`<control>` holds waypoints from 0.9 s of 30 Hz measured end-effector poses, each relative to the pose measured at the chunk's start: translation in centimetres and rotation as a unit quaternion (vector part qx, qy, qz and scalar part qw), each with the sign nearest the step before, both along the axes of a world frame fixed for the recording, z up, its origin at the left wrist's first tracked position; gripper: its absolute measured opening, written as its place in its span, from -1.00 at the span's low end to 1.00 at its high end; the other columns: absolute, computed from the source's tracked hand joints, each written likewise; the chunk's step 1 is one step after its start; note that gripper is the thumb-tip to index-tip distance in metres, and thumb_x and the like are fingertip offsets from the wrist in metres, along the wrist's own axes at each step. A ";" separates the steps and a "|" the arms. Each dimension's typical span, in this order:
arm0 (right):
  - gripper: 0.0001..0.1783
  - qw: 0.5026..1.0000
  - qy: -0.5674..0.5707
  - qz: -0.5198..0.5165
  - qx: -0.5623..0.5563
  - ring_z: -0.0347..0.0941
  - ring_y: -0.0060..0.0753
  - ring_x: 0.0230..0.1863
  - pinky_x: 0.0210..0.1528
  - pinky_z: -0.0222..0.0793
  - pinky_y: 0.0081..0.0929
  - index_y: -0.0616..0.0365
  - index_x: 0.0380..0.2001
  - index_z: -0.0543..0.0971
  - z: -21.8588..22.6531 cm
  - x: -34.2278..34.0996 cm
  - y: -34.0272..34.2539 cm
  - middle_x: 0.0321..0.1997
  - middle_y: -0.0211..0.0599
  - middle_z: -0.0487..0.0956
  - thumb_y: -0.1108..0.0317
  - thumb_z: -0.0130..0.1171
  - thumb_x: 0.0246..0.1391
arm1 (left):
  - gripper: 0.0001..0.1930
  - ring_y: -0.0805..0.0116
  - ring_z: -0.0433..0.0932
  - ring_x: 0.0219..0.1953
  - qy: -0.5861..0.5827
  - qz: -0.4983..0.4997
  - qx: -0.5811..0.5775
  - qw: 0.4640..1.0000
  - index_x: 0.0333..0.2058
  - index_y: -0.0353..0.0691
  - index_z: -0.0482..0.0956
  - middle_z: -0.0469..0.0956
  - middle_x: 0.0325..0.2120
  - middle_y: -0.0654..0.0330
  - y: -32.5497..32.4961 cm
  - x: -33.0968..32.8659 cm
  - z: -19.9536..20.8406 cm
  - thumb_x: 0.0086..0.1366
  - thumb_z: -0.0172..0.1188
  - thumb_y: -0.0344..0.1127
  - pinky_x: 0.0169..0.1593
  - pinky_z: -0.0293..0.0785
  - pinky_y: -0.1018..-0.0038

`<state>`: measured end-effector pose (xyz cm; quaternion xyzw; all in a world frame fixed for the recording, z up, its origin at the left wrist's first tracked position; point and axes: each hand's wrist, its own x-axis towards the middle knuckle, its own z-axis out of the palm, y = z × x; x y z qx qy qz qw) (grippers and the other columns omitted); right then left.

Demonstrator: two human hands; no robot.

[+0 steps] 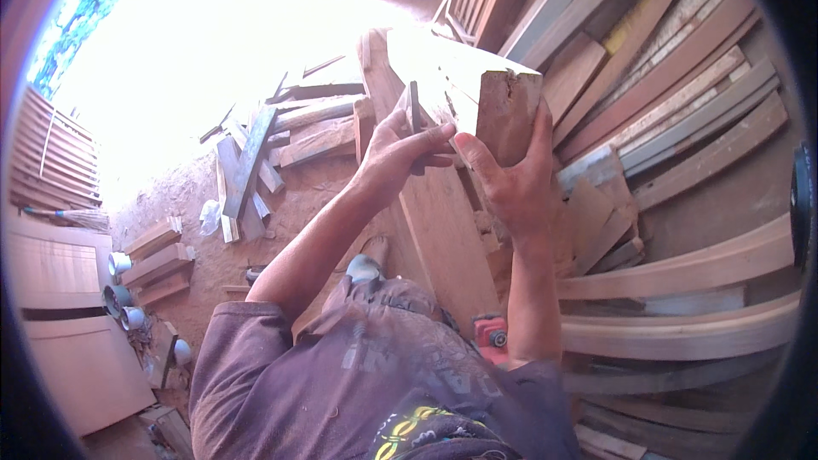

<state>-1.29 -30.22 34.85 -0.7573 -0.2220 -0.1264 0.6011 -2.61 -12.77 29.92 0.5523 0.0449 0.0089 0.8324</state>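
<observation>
A thick wooden beam (504,115) points its cracked, squared end toward me, its far part lost in glare. My right hand (518,192) is closed round this end, thumb on the left side and fingers along the right. Just left of the beam, my left hand (394,153) holds a thin, dark, flat piece (414,106) upright between thumb and fingers; its kind is unclear. The left thumb tip comes close to the right thumb; whether they touch is hard to tell. Below both hands lies a long wide plank (447,243).
Scrap wood (315,132) is heaped ahead on the left. Long boards (682,281) crowd the right side. A red tool (492,336) sits by my right forearm. Panelled wooden doors (81,349) and short blocks (158,264) are at left.
</observation>
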 end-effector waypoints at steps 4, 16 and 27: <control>0.05 1.000 0.029 0.011 0.002 0.51 -0.13 0.24 0.26 0.48 -0.25 0.38 0.44 0.13 0.8 -0.1 0.5 0.24 0.10 0.49 0.17 0.54 0.10 | -0.70 0.30 0.72 -0.20 0.000 0.006 -0.020 1.000 -0.06 -0.30 0.50 0.64 -0.20 0.07 0.3 0.3 -0.7 0.41 0.37 -0.26 -0.05 0.73 0.37; 0.10 0.997 0.027 0.030 0.058 0.50 -0.18 0.26 0.26 0.51 -0.31 0.38 0.48 0.07 -1.4 -0.7 2.2 0.28 0.08 0.45 0.23 0.55 0.10 | -0.61 0.42 0.69 -0.29 0.029 0.019 0.001 0.999 -0.10 -0.24 0.50 0.62 -0.29 0.20 2.0 -0.5 -1.9 0.35 0.44 -0.11 -0.28 0.57 0.56; 0.10 0.999 -0.045 0.017 0.020 0.50 -0.18 0.27 0.28 0.49 -0.29 0.36 0.47 0.11 -2.5 -1.3 3.7 0.28 0.07 0.49 0.28 0.59 0.04 | -0.75 0.56 0.58 -0.41 0.020 0.023 -0.030 0.999 -0.14 -0.17 0.51 0.59 -0.37 0.30 3.7 -1.6 -3.9 0.41 0.37 -0.21 -0.41 0.39 0.61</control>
